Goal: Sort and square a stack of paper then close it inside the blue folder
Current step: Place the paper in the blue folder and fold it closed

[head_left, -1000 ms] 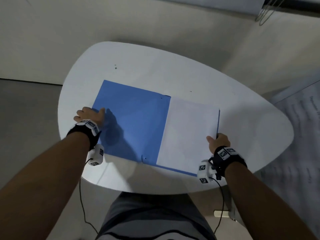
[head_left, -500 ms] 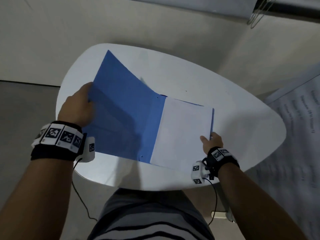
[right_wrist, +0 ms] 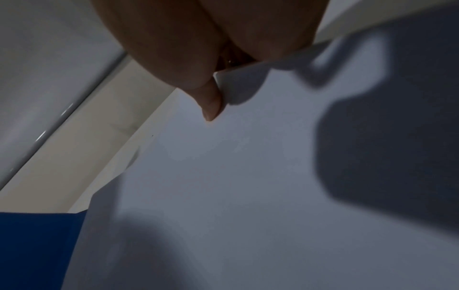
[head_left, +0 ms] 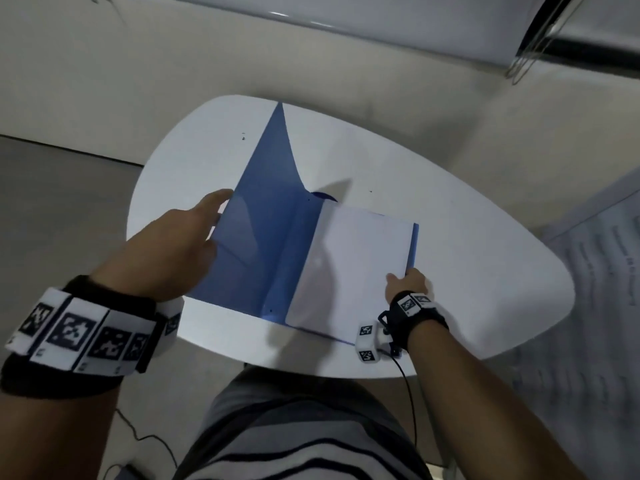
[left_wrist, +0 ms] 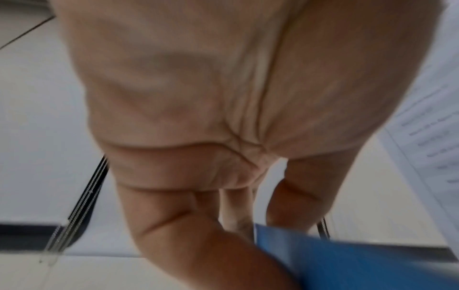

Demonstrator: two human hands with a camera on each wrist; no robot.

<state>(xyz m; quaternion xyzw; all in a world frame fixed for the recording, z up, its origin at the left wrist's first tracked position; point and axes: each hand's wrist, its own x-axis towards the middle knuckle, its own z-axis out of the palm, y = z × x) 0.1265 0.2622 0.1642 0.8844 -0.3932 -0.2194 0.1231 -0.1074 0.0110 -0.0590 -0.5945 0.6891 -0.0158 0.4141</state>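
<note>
A blue folder (head_left: pixel 263 237) lies open on the white table (head_left: pixel 478 265). Its left cover stands raised and curls up to a point at the far side. My left hand (head_left: pixel 180 244) holds that cover by its left edge, thumb on the inner face and fingers behind; the left wrist view shows the blue folder (left_wrist: pixel 360 264) edge between them. A squared stack of white paper (head_left: pixel 353 265) rests on the folder's right half. My right hand (head_left: pixel 407 282) pinches the stack's near right corner, thumb on top of the paper (right_wrist: pixel 223 196).
The table is small and rounded, and its near edge is close to my lap. A large printed sheet (head_left: pixel 602 278) hangs at the right. A pale wall and a white rail (head_left: pixel 346 26) stand behind. Wrist cables trail below the table.
My left hand has lifted the folder's left cover from flat on the table to nearly upright, swinging it toward the paper. My right hand has stayed on the paper's near right corner.
</note>
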